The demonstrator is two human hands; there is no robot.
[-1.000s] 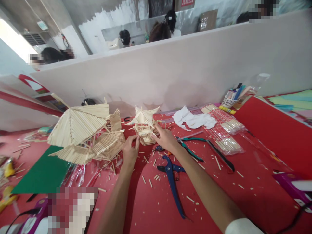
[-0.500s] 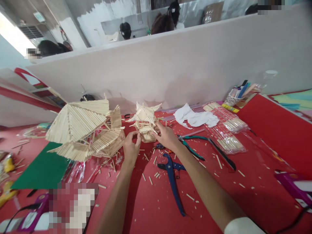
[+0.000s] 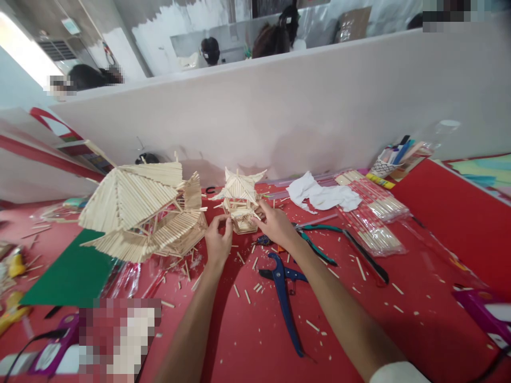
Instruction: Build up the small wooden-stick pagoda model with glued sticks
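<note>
A small pavilion model made of pale wooden sticks (image 3: 240,204) stands on the red table (image 3: 399,330). My left hand (image 3: 217,242) pinches its lower left corner with thumb and forefinger. Its right side is held by my right hand (image 3: 276,226), fingers curled against the base. To the left stands a much larger stick-built roof model (image 3: 139,213), partly over a green sheet (image 3: 72,274).
Blue-handled cutters (image 3: 282,295) lie just below my right hand, green-handled pliers (image 3: 319,242) to its right. Packs of sticks (image 3: 371,213), a white crumpled tissue (image 3: 321,196) and a pen cup (image 3: 385,162) sit at the back right. Cut stick bits litter the table. A white partition (image 3: 279,117) rises behind.
Both hands stay on the small model; the left fingers have closed in a little on its corner. The view has shifted slightly.
</note>
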